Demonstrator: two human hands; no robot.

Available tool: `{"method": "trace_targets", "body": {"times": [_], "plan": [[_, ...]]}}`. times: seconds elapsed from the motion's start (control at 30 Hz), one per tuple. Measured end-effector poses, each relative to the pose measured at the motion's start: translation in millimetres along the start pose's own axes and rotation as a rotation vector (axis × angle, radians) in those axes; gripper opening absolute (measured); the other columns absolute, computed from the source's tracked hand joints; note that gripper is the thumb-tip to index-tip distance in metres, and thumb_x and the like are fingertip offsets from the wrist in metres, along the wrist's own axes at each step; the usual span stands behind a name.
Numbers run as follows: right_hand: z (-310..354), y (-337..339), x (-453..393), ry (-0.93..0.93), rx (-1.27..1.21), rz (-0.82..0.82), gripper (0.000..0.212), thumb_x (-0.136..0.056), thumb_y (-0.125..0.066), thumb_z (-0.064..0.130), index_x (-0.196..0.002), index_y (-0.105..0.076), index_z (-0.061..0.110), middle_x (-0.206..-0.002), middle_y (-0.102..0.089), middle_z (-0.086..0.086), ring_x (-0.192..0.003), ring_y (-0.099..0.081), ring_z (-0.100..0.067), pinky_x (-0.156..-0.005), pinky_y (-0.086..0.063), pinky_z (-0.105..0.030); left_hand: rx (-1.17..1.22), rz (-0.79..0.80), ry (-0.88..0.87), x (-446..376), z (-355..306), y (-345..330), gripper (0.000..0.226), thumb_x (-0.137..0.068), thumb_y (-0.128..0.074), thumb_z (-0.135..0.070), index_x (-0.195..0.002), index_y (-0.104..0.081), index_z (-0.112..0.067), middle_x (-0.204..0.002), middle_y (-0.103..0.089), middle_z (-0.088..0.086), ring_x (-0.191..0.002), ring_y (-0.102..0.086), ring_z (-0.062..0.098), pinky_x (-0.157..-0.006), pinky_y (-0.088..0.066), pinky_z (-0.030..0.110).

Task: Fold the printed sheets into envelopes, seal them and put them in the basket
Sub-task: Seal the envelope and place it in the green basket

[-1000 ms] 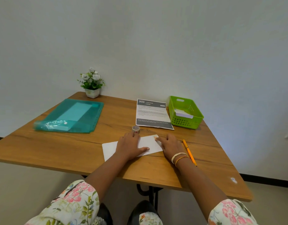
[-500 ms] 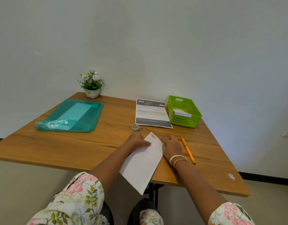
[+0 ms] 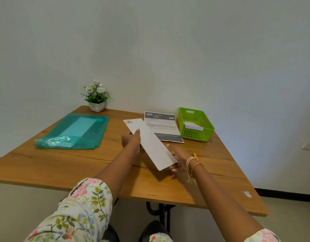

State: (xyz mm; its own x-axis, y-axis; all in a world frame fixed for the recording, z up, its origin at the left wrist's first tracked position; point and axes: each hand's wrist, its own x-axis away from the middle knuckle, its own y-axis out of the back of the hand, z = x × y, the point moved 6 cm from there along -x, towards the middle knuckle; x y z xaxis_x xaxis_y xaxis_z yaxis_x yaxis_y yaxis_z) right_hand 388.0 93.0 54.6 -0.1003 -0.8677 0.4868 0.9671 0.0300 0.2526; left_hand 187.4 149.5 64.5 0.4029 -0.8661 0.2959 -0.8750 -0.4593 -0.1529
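A teal plastic folder is laid at the frame's left on the wooden table; a potted white-flowered plant is set behind it.

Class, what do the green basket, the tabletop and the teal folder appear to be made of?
Green basket: likely moulded plastic, with a uniform bright colour and a perforated grid wall.
Tabletop: wood or wood-look laminate, with visible grain lines.
Teal folder: thin translucent plastic, glossy, with a sheet showing through.

Matt white paper envelope, wood-grain table, perforated green plastic basket, translucent teal plastic folder.
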Motion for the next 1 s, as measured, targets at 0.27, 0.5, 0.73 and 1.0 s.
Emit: {"method": "trace_targets", "body": {"times": [0.27,0.5,0.73,1.0], "plan": [[10,0,-6,0.145,-0.306,0.036,0.026,-0.091,-0.047,-0.012,-0.109,-0.055,0.005,-0.121,-0.056,-0.018,-0.103,-0.058,-0.031,-0.052,-0.058,-0.028,-0.187,0.284,0.026,11,7,-22,0.033,-0.094,-0.060,-0.029,-0.118,-0.056,-0.007,-0.114,-0.065,0.013,-0.096,-0.063,0.031,-0.069,-0.053,0.038],[32,27,-17,0.288,-0.497,-0.218,0.033,-0.090,-0.042,-0.016,-0.118,-0.053,-0.003,-0.127,-0.055,-0.026,-0.088,-0.060,-0.033,-0.045,-0.054,-0.026,-0.316,0.695,0.204,43,11,-63,0.027,-0.094,-0.061,-0.012,-0.117,-0.050,-0.005,-0.095,-0.067,0.017,-0.076,-0.068,0.027,-0.058,-0.060,0.031],[63,75,-35,0.339,-0.688,-0.378,0.034,-0.090,-0.035,-0.019,-0.118,-0.052,-0.013,-0.124,-0.055,-0.028,-0.104,-0.058,-0.047,-0.038,-0.053,-0.024,-0.199,0.588,0.079,40,-18,-131,0.027,-0.088,-0.062,0.006,-0.114,-0.054,0.006,-0.089,-0.067,0.018,-0.059,-0.069,0.020,-0.047,-0.056,0.022],[88,149,-74,0.228,-0.670,-0.477,0.030,-0.095,-0.044,-0.003,-0.125,-0.047,0.001,-0.115,-0.057,-0.018,-0.095,-0.062,-0.029,-0.079,-0.056,-0.038,-0.225,0.592,0.046,22,-26,-211,0.031,-0.087,-0.061,0.011,-0.116,-0.051,0.016,-0.075,-0.063,0.020,-0.043,-0.065,0.017,-0.045,-0.055,0.023]]}}
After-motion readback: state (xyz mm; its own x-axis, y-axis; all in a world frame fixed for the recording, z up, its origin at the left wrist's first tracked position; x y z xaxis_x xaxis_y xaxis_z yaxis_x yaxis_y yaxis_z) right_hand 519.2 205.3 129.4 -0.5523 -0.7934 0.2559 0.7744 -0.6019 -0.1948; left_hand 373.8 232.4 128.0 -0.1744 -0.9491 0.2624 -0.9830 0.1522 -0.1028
